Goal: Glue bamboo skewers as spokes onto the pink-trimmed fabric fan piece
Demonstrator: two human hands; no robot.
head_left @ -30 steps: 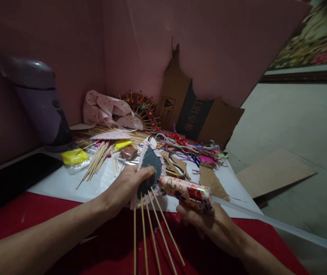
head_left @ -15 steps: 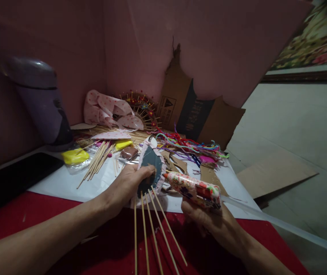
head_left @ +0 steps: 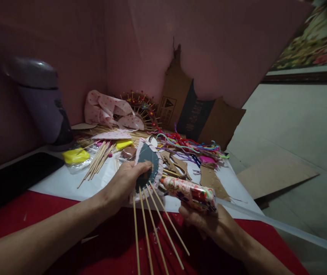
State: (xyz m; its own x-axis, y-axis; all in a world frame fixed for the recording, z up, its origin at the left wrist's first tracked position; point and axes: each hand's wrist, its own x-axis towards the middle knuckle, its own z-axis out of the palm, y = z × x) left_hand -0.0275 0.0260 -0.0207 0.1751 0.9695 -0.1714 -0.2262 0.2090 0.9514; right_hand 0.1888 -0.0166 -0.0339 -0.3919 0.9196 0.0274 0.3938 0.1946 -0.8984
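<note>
My left hand (head_left: 126, 179) grips a dark cardboard piece (head_left: 148, 152) edged with pale pink fabric, its thumb lying flat on the dark face. Several thin wooden sticks (head_left: 159, 225) fan out from the piece's lower edge toward me. In my right hand (head_left: 200, 217) is a flower-patterned hot glue gun (head_left: 190, 193), its orange nozzle pointing left at the piece's right edge. Whether the nozzle touches the edge I cannot tell. A clear glue stick (head_left: 269, 219) sticks out from the gun's back, reaching far to the right.
Loose sticks (head_left: 97, 162), yellow clay packs (head_left: 76, 156), colourful pipe cleaners (head_left: 189, 143) and cardboard scraps (head_left: 213, 181) lie on white paper (head_left: 57, 185). A purple tumbler (head_left: 41, 103) and a black phone-like slab (head_left: 20, 177) stand left. Cut cardboard (head_left: 198, 107) leans on the pink wall.
The dark piece and its sticks have shifted slightly, the stick ends swinging right. The glue gun has moved a little left and down along the piece's right edge.
</note>
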